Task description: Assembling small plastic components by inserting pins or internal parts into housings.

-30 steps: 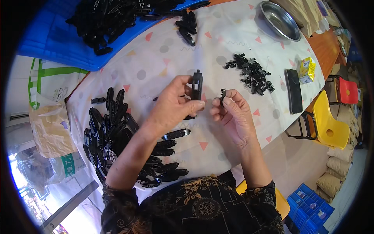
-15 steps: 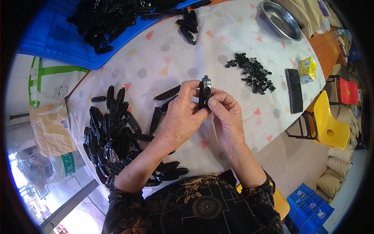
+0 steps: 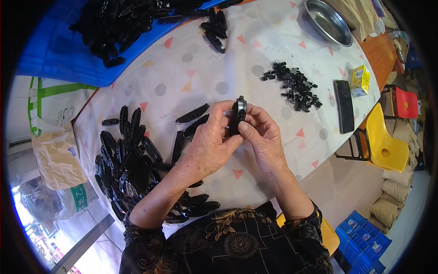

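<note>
Over the middle of the table, a long black plastic part [image 3: 239, 110] stands nearly upright between my hands. My left hand [image 3: 205, 145] is closed around its left side. The thumb and fingers of my right hand [image 3: 263, 142] pinch its right side lower down. My fingers hide much of the part's lower half. Several similar long black parts [image 3: 193, 113] lie just beyond my left hand, and a large heap of them [image 3: 130, 155] spreads to the left, partly under my left forearm. Beyond my right hand lies a heap of small black plastic clips [image 3: 299, 89].
A blue tray [image 3: 48, 52] piled with black parts sits at the far left. Toward the far right of the patterned tablecloth [image 3: 219, 176] are a steel bowl [image 3: 329, 23], a black phone [image 3: 343, 107] and a yellow carton [image 3: 360, 81]. Off the right edge stand a yellow chair [image 3: 388, 146] and blue crates [image 3: 362, 242].
Both hands and the held part have come slightly nearer to me. The view has shifted a little. My grip looks the same.
</note>
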A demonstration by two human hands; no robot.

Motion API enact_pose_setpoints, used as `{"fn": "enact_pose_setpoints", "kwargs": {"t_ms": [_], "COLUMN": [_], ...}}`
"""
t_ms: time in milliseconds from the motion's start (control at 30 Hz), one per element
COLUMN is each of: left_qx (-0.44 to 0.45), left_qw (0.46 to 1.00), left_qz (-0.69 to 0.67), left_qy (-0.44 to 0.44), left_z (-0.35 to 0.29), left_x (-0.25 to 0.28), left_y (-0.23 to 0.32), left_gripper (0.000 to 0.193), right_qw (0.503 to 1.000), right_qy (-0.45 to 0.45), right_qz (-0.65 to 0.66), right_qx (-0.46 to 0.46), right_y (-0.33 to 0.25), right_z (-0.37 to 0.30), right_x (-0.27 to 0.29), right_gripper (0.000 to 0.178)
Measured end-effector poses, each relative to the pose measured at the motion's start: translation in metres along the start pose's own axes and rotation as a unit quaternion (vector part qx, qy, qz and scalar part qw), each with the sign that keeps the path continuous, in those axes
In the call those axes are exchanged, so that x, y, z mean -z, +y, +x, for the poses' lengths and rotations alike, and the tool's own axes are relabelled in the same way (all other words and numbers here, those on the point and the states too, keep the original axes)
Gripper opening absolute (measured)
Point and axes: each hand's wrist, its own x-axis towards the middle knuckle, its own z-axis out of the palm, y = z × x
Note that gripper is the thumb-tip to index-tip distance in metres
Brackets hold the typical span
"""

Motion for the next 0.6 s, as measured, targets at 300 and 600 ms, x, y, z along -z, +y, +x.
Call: {"fn": "enact_pose_setpoints", "kwargs": {"t_ms": [300, 600], "left_qx": [0.006, 0.028], "left_qw": [0.997, 0.985], "left_qz": [-0.058, 0.099], "left_qy": [-0.054, -0.137], "left_z": [0.015, 0.025], "left_x": [0.008, 0.031], "left_y": [-0.003, 0.013], "left_gripper": [0.064, 0.050], "right_qw": [0.995, 0.994], "right_qy": [-0.001, -0.021], "right_qz": [-0.088, -0.100], "right_qx": [0.042, -0.038], "right_y": [-0.001, -0.010], "right_z": [0.007, 0.012], "right_x": [0.002, 0.021], "right_gripper": [0.029, 0.017]}}
